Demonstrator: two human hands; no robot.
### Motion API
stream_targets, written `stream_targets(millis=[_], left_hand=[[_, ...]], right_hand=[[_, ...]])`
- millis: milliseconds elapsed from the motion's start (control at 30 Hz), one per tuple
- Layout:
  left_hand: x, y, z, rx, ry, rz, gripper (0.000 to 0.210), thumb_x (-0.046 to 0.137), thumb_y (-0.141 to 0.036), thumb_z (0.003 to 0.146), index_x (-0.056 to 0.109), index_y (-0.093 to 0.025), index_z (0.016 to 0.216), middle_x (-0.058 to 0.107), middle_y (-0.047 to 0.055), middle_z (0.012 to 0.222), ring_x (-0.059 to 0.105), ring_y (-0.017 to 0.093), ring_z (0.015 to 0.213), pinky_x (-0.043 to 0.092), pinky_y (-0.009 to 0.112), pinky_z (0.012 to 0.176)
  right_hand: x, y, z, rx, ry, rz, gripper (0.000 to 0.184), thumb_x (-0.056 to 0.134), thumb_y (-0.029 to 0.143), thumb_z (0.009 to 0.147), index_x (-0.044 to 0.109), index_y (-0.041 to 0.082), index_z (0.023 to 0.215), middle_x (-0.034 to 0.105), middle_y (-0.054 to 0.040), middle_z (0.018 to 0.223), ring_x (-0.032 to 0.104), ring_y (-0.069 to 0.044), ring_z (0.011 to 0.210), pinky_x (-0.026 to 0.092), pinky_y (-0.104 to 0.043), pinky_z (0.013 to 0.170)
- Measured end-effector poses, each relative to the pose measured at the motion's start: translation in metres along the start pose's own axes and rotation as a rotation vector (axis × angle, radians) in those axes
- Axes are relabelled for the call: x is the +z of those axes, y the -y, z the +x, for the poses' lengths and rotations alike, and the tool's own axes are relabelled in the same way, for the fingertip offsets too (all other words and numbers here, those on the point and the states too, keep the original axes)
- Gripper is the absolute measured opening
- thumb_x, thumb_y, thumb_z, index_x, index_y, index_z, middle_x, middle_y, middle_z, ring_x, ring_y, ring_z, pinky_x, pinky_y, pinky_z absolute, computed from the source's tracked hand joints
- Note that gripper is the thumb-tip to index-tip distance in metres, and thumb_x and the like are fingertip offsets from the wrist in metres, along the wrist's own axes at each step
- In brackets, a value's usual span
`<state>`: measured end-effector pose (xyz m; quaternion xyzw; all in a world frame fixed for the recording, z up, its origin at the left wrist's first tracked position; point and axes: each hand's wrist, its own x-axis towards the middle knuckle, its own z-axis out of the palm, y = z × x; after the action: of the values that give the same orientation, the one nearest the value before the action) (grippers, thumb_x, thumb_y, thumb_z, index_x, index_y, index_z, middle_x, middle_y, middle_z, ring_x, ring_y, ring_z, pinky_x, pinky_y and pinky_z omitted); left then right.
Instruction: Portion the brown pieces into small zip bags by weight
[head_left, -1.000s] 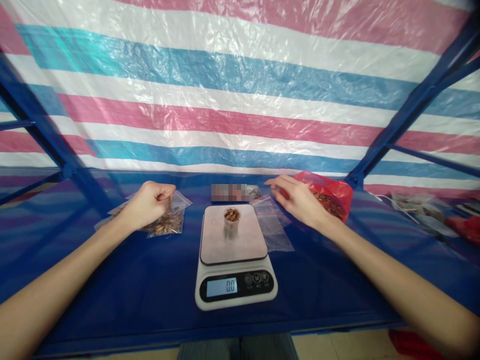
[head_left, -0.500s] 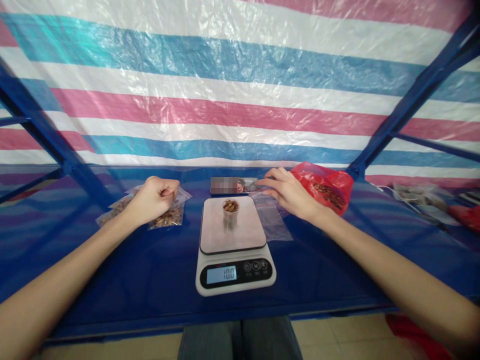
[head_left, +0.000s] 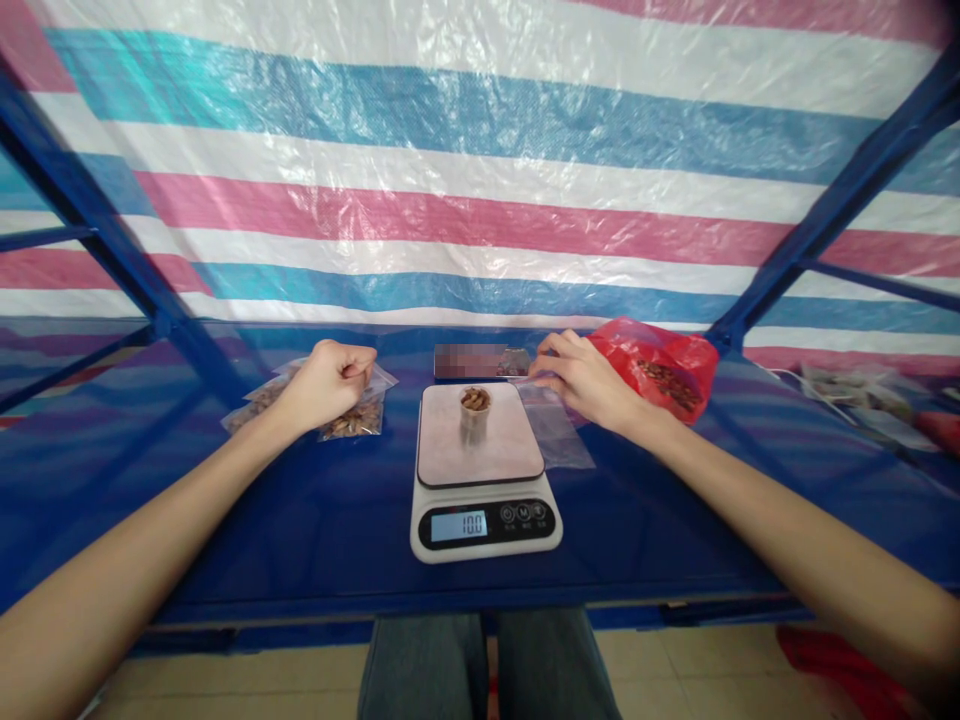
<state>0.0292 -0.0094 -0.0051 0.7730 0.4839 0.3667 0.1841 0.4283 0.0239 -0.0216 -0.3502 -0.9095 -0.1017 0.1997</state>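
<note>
My left hand [head_left: 330, 385] is closed in a fist above clear bags of brown dried pieces [head_left: 360, 418]; whatever may be inside it is hidden. With thumb and fingers drawn together, my right hand [head_left: 581, 378] grips the upper edge of a flat, clear plastic bag [head_left: 561, 435]. Between the hands stands a white digital scale [head_left: 487, 535], its display reading 10.0. On its plate sits a small clear cup [head_left: 475, 422] filled with the same kind of brown pieces.
An opened red plastic bag [head_left: 679, 350] with brown pieces lies right of my right hand. Behind the scale is a flat, partly blurred item [head_left: 514, 362]. Blue frame posts [head_left: 124, 255] and a striped tarp [head_left: 465, 180] bound the blue table [head_left: 300, 560].
The view has shifted slightly, so everything sits a little right and higher. My right fingers have closed in on the clear bag's edge. My left fist and the 10.0 reading are unchanged.
</note>
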Motion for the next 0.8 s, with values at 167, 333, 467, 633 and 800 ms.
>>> stream_targets(millis=[167, 333, 467, 633, 800], left_hand=[[-0.001, 0.000, -0.001, 0.030, 0.004, 0.024, 0.023, 0.046, -0.021, 0.059, 0.023, -0.025, 0.059, 0.031, -0.004, 0.054, 0.031, 0.012, 0.053, 0.021, 0.029, 0.054], [-0.003, -0.015, -0.004, 0.112, -0.054, 0.061, 0.023, 0.045, -0.014, 0.067, 0.025, -0.025, 0.062, 0.042, -0.003, 0.057, 0.036, 0.013, 0.056, 0.026, 0.030, 0.057], [0.000, -0.032, -0.006, 0.221, -0.112, 0.044, 0.021, 0.048, -0.008, 0.075, 0.036, -0.024, 0.072, 0.063, 0.001, 0.083, 0.055, 0.016, 0.075, 0.040, 0.030, 0.069], [0.000, -0.047, -0.001, 0.352, -0.112, 0.039, 0.012, 0.054, -0.020, 0.097, 0.062, -0.020, 0.105, 0.067, 0.007, 0.111, 0.063, 0.020, 0.097, 0.052, 0.035, 0.088], [-0.007, -0.083, 0.024, 0.381, 0.004, 0.015, 0.045, 0.064, -0.044, 0.102, 0.059, -0.024, 0.142, 0.066, 0.012, 0.144, 0.065, 0.028, 0.128, 0.053, 0.044, 0.111]], right_hand=[[-0.015, 0.004, 0.001, 0.018, -0.113, 0.062, 0.019, 0.055, 0.017, 0.103, 0.072, 0.021, 0.097, 0.066, -0.0125, 0.105, 0.059, -0.030, 0.102, 0.049, -0.045, 0.088], [-0.035, 0.016, 0.001, 0.088, -0.409, 0.049, 0.012, 0.055, 0.023, 0.105, 0.067, 0.024, 0.103, 0.067, -0.0103, 0.102, 0.059, -0.029, 0.097, 0.048, -0.047, 0.089], [-0.035, 0.033, 0.003, 0.064, -0.415, 0.035, 0.011, 0.057, 0.022, 0.104, 0.067, 0.024, 0.100, 0.073, -0.0093, 0.099, 0.062, -0.029, 0.094, 0.049, -0.048, 0.088], [-0.037, 0.047, 0.012, -0.024, -0.438, -0.014, 0.015, 0.056, 0.015, 0.100, 0.068, 0.025, 0.101, 0.075, -0.0105, 0.101, 0.066, -0.030, 0.102, 0.053, -0.048, 0.090], [-0.065, 0.053, 0.050, -0.023, -0.447, -0.005, 0.018, 0.051, 0.013, 0.098, 0.066, 0.024, 0.098, 0.072, -0.0091, 0.096, 0.066, -0.028, 0.094, 0.052, -0.042, 0.084]])
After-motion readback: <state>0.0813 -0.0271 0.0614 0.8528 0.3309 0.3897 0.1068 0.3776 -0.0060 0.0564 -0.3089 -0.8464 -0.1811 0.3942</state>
